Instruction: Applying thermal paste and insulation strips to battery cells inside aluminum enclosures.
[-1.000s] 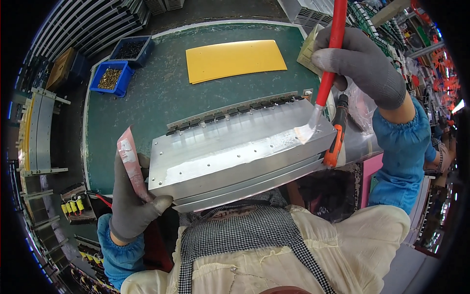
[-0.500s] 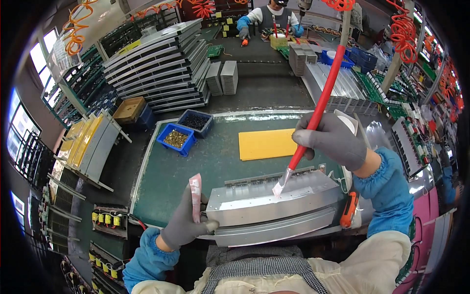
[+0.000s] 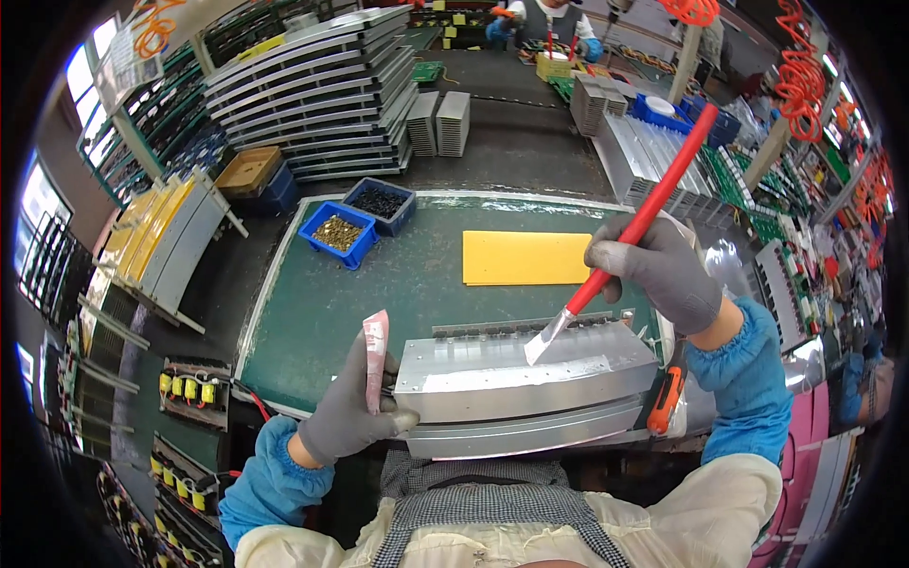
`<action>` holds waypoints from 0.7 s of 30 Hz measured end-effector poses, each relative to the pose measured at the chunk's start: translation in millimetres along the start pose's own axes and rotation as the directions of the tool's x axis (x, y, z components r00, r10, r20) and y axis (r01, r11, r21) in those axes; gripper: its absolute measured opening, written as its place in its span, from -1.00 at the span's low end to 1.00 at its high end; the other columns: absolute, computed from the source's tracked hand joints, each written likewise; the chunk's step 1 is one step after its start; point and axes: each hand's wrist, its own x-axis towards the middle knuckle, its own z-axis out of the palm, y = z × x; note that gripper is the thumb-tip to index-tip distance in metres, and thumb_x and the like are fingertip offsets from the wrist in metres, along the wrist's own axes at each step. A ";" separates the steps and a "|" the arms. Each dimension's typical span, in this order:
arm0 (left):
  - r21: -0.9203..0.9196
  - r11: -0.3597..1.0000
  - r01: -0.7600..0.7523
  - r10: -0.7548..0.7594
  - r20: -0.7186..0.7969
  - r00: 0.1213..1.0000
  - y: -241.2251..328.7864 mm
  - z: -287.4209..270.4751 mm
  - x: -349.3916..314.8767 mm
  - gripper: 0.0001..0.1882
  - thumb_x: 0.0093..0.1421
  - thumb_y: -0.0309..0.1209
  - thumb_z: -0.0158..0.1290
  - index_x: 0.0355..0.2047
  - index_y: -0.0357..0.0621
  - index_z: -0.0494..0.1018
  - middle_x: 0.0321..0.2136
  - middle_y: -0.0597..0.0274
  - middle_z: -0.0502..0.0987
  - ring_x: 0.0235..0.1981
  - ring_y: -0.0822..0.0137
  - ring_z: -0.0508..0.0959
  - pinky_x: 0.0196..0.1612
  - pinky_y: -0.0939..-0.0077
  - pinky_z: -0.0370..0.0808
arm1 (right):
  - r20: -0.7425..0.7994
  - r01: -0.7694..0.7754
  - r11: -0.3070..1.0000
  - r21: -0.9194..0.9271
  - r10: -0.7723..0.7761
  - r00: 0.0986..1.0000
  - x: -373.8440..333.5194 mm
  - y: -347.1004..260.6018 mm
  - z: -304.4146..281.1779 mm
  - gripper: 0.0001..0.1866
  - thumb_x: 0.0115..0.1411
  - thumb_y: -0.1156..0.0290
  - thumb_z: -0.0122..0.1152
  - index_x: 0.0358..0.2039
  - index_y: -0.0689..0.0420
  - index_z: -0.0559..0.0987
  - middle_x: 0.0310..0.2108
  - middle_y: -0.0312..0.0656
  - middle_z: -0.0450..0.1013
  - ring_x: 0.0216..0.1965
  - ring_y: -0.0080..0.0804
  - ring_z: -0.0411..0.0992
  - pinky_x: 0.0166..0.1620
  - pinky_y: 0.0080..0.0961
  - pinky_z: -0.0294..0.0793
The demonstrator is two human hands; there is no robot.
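My right hand (image 3: 668, 275), in a grey glove, is closed round the red handle of a paintbrush (image 3: 653, 204). Its pale bristles touch the top face of a silver metal block (image 3: 525, 379), where a whitish smear shows along the surface. A row of dark parts lines the block's far edge. At the block's left end is my left hand (image 3: 350, 417), gloved too, with its thumb against the metal. Fingers closed, it has a pinkish-white narrow strip (image 3: 375, 355) standing up from its grip; what the strip is I cannot make out.
A yellow sheet (image 3: 521, 257) lies on the green mat beyond the block. Blue bins, one with small brass-coloured parts (image 3: 338, 235), stand far left. An orange cutter (image 3: 667, 401) lies right of the block. Tall metal panel stacks (image 3: 308, 104) rise behind; a co-worker (image 3: 544, 24) is opposite.
The brush has tilted, its handle end dropping lower and to the right, while the bristles stay on the block. The whole view has shifted slightly. Across the table, the co-worker's hand has risen.
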 end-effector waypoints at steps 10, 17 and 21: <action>0.020 1.000 0.020 -0.021 0.028 0.999 2.3 1.7 2.3 0.18 -0.11 -0.51 0.32 0.41 -0.13 -0.22 -0.10 0.15 0.34 -0.07 0.33 0.43 -0.14 0.52 0.54 | -0.019 0.023 1.000 0.021 -0.023 1.000 -1.3 5.0 4.1 -0.74 0.07 0.40 0.24 -0.33 0.39 0.58 -0.46 -0.07 0.50 -0.52 -0.43 0.49 -0.40 -0.55 0.53; 0.023 0.999 0.040 -0.041 0.029 0.999 -0.9 -1.6 2.8 0.18 -0.15 -0.54 0.33 0.39 -0.13 -0.20 -0.10 0.16 0.39 -0.07 0.32 0.47 -0.11 0.47 0.52 | -0.185 0.242 0.968 0.058 -0.228 0.956 -10.1 15.8 -33.0 -0.73 0.17 0.34 0.23 -0.28 0.34 0.58 -0.45 -0.16 0.50 -0.46 -0.49 0.47 -0.35 -0.57 0.49; 0.003 1.000 -0.001 0.000 0.041 0.999 -5.8 -2.6 8.4 0.20 -0.16 -0.54 0.34 0.40 -0.12 -0.21 -0.08 0.13 0.39 -0.06 0.29 0.48 -0.10 0.45 0.50 | -0.272 0.339 0.939 0.049 -0.314 0.910 -10.7 23.2 -58.0 -0.68 0.19 0.26 0.19 -0.24 0.31 0.56 -0.36 -0.10 0.49 -0.40 -0.46 0.45 -0.34 -0.55 0.47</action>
